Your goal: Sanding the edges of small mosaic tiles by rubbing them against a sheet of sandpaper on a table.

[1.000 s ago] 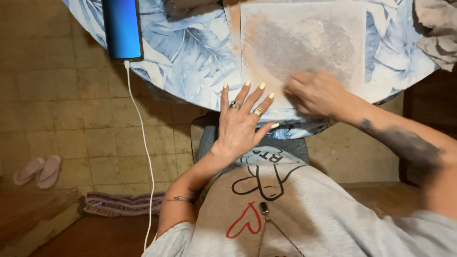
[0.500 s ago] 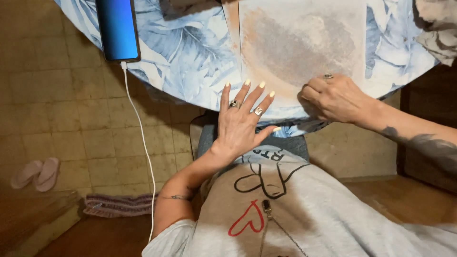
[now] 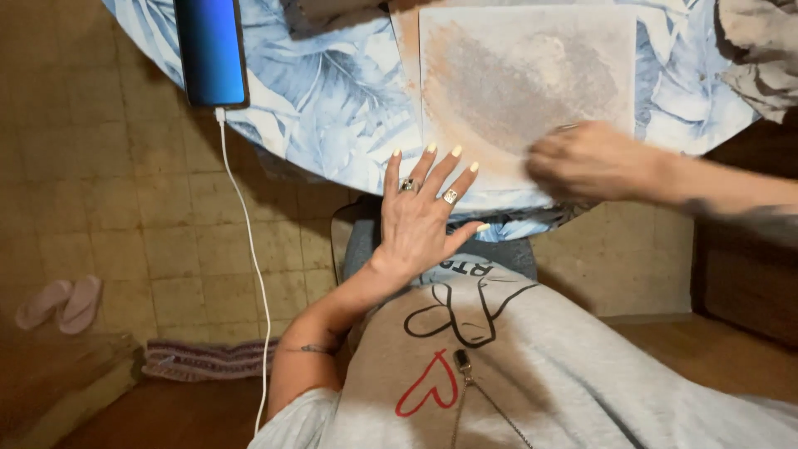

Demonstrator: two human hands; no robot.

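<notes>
beneath the left hand (image 3: 420,220)'s spread fingers, the square sheet (image 3: 532,79) lies pinned; the right hand (image 3: 586,160), blurred, grip unclear, has slid inward across it.

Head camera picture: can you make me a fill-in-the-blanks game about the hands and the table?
1. The left hand has its fingers spread flat at the edge of the ____.
2. The right hand rests on the grey ____.
3. A white cable plugs into the blue ____.
4. The left hand wears two ____.

Missing words: table; sheet; phone; rings
</notes>
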